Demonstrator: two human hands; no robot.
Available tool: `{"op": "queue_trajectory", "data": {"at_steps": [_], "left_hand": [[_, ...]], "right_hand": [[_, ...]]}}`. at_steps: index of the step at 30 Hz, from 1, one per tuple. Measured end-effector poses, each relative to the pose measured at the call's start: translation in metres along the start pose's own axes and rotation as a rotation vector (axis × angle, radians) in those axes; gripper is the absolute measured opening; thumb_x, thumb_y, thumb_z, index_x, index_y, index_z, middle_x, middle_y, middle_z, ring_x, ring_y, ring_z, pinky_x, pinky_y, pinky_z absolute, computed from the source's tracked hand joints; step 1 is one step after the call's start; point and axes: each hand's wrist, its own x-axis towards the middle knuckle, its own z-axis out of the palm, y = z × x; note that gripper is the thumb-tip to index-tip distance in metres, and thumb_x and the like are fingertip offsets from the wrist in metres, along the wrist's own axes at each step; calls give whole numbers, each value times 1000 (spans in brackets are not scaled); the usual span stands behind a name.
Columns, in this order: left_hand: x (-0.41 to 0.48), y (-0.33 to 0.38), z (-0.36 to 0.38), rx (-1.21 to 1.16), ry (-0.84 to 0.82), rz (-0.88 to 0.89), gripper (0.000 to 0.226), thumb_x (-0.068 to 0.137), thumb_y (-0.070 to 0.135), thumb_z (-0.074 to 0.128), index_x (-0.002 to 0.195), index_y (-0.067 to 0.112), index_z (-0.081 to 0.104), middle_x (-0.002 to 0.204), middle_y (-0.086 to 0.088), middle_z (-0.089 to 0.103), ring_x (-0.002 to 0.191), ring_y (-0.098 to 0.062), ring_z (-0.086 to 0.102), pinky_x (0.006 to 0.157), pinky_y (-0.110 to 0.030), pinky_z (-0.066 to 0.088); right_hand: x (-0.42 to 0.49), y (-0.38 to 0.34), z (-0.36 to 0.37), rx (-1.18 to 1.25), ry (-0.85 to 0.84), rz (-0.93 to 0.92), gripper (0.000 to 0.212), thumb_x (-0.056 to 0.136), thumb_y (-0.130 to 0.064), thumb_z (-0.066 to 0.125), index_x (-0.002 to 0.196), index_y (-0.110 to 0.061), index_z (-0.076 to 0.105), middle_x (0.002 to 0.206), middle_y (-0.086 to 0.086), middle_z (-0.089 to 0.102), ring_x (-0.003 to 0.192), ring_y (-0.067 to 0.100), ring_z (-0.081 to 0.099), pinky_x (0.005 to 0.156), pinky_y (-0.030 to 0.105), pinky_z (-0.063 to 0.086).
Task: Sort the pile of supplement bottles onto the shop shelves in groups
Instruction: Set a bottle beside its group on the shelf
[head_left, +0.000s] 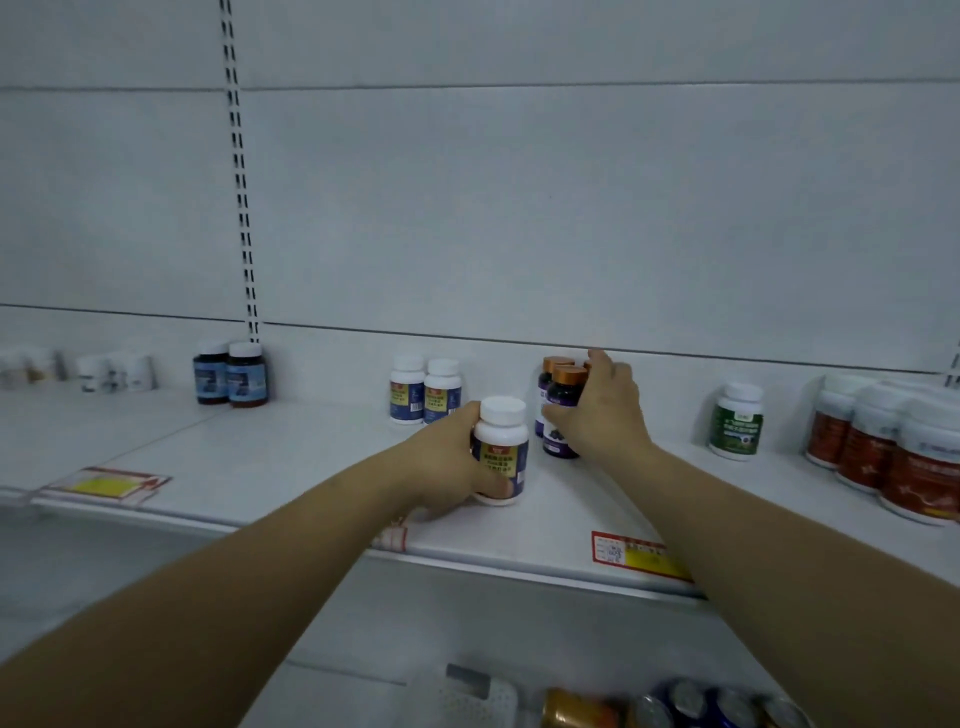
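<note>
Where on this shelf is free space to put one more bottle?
The widest bare stretch of shelf lies between the brown bottles and the white pair. A narrower gap lies between the purple bottles at the right hand and the green bottle. Crowded: the middle, where the left hand holds a white bottle, and the red-labelled cluster.

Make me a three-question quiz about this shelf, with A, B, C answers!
1. Where is the green-label bottle? A) right of the copper-capped bottles B) on the floor C) in a hand
2. How many blue-label white bottles stand behind the held white bottle? A) one B) two C) five
3. What is the left hand doing? A) lying flat B) pointing C) gripping a bottle
Answers: 1 A, it stands alone on the shelf past the right hand; 2 B, a pair stands side by side; 3 C, its fingers wrap the held white bottle.
</note>
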Motion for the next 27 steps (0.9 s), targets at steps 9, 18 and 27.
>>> {"op": "queue_trajectory", "data": {"at_steps": [9,18,27], "left_hand": [[-1,-55,-81,25,163,-149,70,75,-5,71,132,19,37,119,-3,54,108,-22,51,92,-34,40],[44,-90,-86,85,179,-92,70,80,16,73,138,17,34,129,-4,54,106,-19,52,90,-29,39],[69,-101,-83,98,174,-21,76,85,19,68,146,19,22,139,-7,48,121,-24,49,97,-27,35]], "right_hand": [[-24,-62,51,-314,-550,-122,58,94,-54,42,140,-19,41,142,9,43,124,28,46,102,38,40],[-25,-69,87,-460,-566,2,67,89,-70,26,147,-36,27,155,5,25,139,32,25,111,54,18],[-25,-70,88,-493,-551,23,69,88,-72,26,148,-36,25,155,6,24,140,31,25,112,52,18]]}}
